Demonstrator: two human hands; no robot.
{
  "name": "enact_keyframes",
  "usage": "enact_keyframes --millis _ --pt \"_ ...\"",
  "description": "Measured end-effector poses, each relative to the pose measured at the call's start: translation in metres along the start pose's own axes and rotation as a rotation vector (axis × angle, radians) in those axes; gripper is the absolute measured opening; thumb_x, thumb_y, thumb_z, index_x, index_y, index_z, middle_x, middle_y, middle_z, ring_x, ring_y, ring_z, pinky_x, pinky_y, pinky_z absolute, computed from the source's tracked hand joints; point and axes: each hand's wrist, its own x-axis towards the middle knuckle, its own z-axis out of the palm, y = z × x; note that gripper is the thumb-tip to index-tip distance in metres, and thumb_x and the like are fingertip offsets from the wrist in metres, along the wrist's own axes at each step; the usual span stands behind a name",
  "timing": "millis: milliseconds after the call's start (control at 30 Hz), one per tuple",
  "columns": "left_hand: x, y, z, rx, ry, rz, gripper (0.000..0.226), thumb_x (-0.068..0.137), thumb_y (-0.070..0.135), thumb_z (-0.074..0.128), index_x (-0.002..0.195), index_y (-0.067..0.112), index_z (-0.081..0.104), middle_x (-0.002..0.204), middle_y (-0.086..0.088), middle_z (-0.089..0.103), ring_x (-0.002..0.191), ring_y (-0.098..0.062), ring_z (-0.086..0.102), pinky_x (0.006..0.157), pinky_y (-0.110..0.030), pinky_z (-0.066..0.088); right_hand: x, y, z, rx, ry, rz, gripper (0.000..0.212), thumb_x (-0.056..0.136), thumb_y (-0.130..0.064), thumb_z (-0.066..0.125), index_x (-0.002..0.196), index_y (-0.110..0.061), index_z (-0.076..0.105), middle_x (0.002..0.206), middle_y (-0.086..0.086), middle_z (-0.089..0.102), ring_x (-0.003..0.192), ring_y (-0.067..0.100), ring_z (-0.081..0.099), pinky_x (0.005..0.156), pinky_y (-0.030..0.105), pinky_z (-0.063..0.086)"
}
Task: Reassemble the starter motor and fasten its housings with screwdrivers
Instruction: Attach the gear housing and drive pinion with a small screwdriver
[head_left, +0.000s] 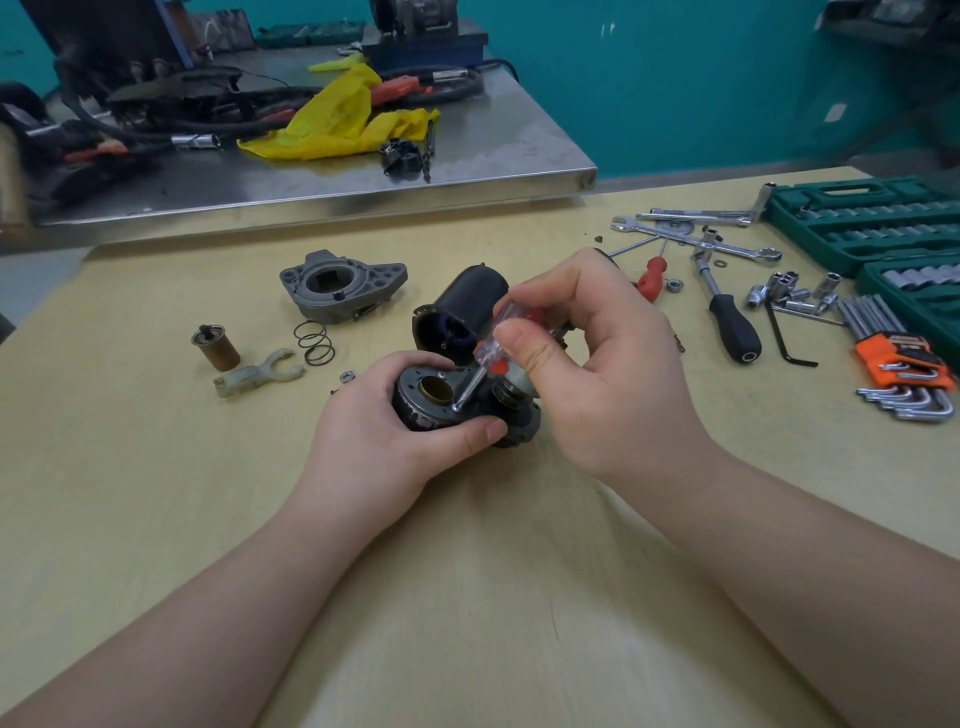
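Note:
My left hand (387, 441) grips a dark round starter motor end housing (441, 402) with a brass bushing in its middle, resting on the wooden table. My right hand (597, 364) pinches a small screwdriver (485, 353) with a clear and red handle. Its tip sits on a screw on the housing's face. Behind the hands lies the black cylindrical motor casing (462, 312) on its side, open end toward me. A grey cast nose housing (343, 283) lies further left.
A spring (313, 340), a brass plunger (214, 345), a pale fork lever (258, 373) and a nut (346, 375) lie at left. Wrenches, a red screwdriver (652, 275), a black-handled driver (732, 322), sockets, hex keys (898, 364) and green socket cases (862, 223) fill the right. A steel bench (493, 171) stands behind.

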Motion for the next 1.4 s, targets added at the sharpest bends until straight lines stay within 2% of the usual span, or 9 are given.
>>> enact_keyframes --millis 100,333,433,733,900,1033,1100,1167,1400 --pt "-0.001 0.0 0.001 -0.01 0.005 0.004 0.072 0.046 0.07 0.091 0.109 0.039 0.073 0.099 0.023 0.079 0.09 0.003 0.074 0.073 -0.009 0.051 -0.002 -0.002 0.002 -0.021 0.024 -0.003 0.014 0.095 -0.02 0.071 0.103 -0.029 0.064 0.091 -0.016 0.072 0.091 0.012 0.07 0.08 0.019 0.052" --pt "-0.001 0.001 0.0 0.001 0.004 0.012 0.07 0.048 0.065 0.1 0.108 0.041 0.073 0.099 0.024 0.078 0.09 0.003 0.073 0.072 -0.008 0.05 -0.004 -0.009 0.003 -0.042 0.054 -0.001 0.01 0.094 -0.016 0.071 0.101 -0.023 0.067 0.09 -0.015 0.07 0.087 0.007 0.068 0.079 0.016 0.051" --pt "-0.002 0.001 0.001 -0.006 0.012 0.01 0.07 0.046 0.066 0.093 0.108 0.04 0.073 0.098 0.027 0.078 0.09 0.005 0.073 0.072 -0.006 0.05 -0.004 -0.01 0.003 -0.037 0.065 0.011 0.008 0.094 -0.015 0.072 0.101 -0.018 0.07 0.09 -0.01 0.073 0.087 0.011 0.069 0.079 0.017 0.052" --pt "-0.001 0.002 0.001 0.025 0.022 0.016 0.069 0.047 0.068 0.091 0.107 0.04 0.072 0.098 0.031 0.076 0.09 0.008 0.072 0.073 -0.005 0.049 -0.004 -0.01 0.0 -0.085 0.041 -0.008 0.009 0.095 -0.017 0.071 0.103 -0.019 0.07 0.091 -0.018 0.068 0.091 0.003 0.065 0.081 0.009 0.046" --pt "-0.001 0.0 0.001 0.045 0.02 0.02 0.063 0.053 0.06 0.1 0.107 0.043 0.071 0.099 0.03 0.076 0.091 0.007 0.072 0.073 -0.006 0.05 -0.006 -0.011 0.0 -0.086 0.03 -0.004 0.011 0.095 -0.015 0.071 0.102 -0.021 0.067 0.09 -0.019 0.067 0.089 0.001 0.063 0.08 0.008 0.045" --pt "-0.002 0.0 0.0 0.044 0.021 0.025 0.065 0.052 0.063 0.1 0.107 0.043 0.071 0.1 0.03 0.076 0.091 0.006 0.072 0.073 -0.006 0.05 -0.006 -0.013 0.002 -0.078 0.043 0.011 0.008 0.094 -0.016 0.07 0.1 -0.02 0.067 0.088 -0.017 0.067 0.086 0.007 0.063 0.083 0.017 0.049" --pt "-0.003 0.002 0.0 0.042 0.025 0.029 0.067 0.05 0.066 0.099 0.107 0.042 0.071 0.1 0.03 0.076 0.091 0.006 0.072 0.073 -0.006 0.05 -0.007 -0.016 0.003 -0.108 0.051 0.012 0.009 0.093 -0.019 0.069 0.099 -0.024 0.065 0.087 -0.021 0.066 0.085 0.011 0.063 0.094 0.038 0.053" --pt "-0.003 0.003 0.001 0.051 0.033 0.031 0.07 0.048 0.07 0.097 0.107 0.043 0.071 0.1 0.031 0.075 0.091 0.008 0.071 0.073 -0.006 0.05 -0.008 -0.018 0.005 -0.143 0.065 0.008 0.01 0.092 -0.021 0.068 0.099 -0.027 0.064 0.084 -0.028 0.061 0.084 0.013 0.061 0.096 0.056 0.05" --pt "-0.005 0.003 0.003 0.064 0.048 0.02 0.063 0.053 0.061 0.098 0.105 0.042 0.07 0.099 0.032 0.074 0.09 0.008 0.071 0.074 -0.007 0.05 -0.01 -0.015 0.007 -0.156 0.097 0.016 0.007 0.093 -0.022 0.067 0.099 -0.026 0.066 0.086 -0.024 0.063 0.084 0.015 0.061 0.093 0.057 0.049"
